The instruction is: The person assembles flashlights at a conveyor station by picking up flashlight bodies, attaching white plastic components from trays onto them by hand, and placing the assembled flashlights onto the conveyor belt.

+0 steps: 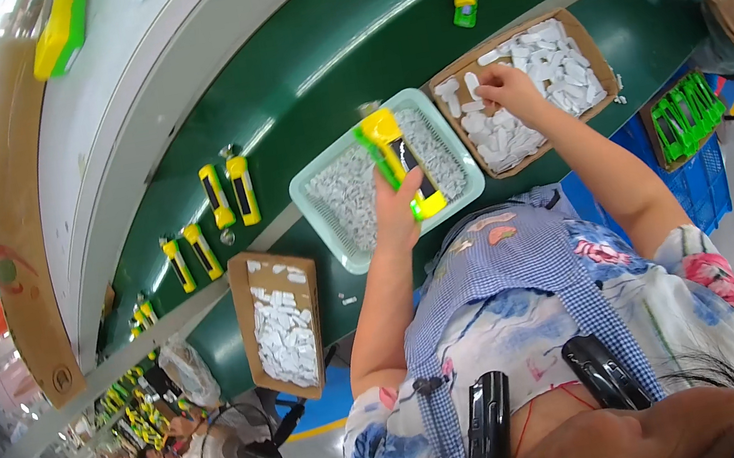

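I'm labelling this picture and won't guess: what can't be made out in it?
In the head view:
Left hand: partly hidden behind the yellow-green device.
Right hand: too small to tell whether it pinches a white piece.
Tiny white parts in the mint basket: too small for exact shapes.
Co-worker, upper right: partly cut off by the dark rim.

Yellow-green device [403, 157]: dark panel along face, held tilted, left.
White pieces [569, 67]: flat, loose, heaped, right of device.
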Tool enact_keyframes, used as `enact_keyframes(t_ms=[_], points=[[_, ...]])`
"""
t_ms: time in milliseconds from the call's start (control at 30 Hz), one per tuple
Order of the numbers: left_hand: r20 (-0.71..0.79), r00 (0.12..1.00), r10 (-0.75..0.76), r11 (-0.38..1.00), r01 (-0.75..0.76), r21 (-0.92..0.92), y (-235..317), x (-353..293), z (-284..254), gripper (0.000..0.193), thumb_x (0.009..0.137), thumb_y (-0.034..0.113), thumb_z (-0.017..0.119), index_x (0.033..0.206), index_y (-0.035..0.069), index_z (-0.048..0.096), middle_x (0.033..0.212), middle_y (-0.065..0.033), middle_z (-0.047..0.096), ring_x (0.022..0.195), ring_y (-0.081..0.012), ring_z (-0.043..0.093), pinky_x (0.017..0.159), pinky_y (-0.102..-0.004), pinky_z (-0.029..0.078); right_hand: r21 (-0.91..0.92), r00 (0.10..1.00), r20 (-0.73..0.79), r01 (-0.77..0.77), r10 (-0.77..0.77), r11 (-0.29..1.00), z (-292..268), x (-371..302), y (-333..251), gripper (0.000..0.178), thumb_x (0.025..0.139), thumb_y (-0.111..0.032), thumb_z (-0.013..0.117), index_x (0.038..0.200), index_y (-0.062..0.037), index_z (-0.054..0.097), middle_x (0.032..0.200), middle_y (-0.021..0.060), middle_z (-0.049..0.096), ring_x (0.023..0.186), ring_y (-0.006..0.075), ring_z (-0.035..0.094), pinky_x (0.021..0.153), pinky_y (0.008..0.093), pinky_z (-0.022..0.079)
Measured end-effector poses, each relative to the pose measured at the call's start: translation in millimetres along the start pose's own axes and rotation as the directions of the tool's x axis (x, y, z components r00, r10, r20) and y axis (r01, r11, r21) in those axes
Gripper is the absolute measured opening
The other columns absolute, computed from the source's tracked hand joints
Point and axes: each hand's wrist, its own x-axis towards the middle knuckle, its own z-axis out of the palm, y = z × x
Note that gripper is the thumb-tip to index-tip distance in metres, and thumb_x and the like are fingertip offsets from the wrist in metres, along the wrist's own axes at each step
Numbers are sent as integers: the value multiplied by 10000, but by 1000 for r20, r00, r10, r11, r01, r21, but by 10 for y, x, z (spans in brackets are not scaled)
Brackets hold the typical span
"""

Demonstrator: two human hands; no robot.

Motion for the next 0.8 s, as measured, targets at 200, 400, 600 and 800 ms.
enact_keyframes(t_ms=[200,400,600,800], points=[[31,992,122,963,-126,238,-72,86,334,682,817,50,708,1337,14,268,1155,-94,504,1054,-182,556,904,-325,491,279,933,355,-172,64,945,392,-808,-1000,143,938,-157,611,934,-15,596,723,32,620,609,95,613,529,228,509],[65,971,231,771,-223,597,-128,30,397,766,789,80,694,1395,5,231,1191,-170,542,1067,-265,605,888,-357,503,9,951,309,10,-12,1000,678,-813,-1172,170,935,-145,598,845,-1,593,669,32,629,495,80,583,434,206,442],[202,921,334,611,-374,698,59,-110,442,778,807,157,713,1416,-1,256,1198,-165,555,1086,-266,601,911,-362,487,-118,921,384,-20,65,993,733,-779,-1235,184,919,-140,600,799,0,589,645,34,625,498,84,585,433,223,444],[78,965,250,592,-216,777,1,-119,488,766,800,164,726,1407,4,287,1208,-184,560,1057,-296,617,883,-384,501,-354,913,405,99,57,930,828,-653,-1301,267,887,-209,624,770,31,621,611,109,648,506,162,639,478,296,505]])
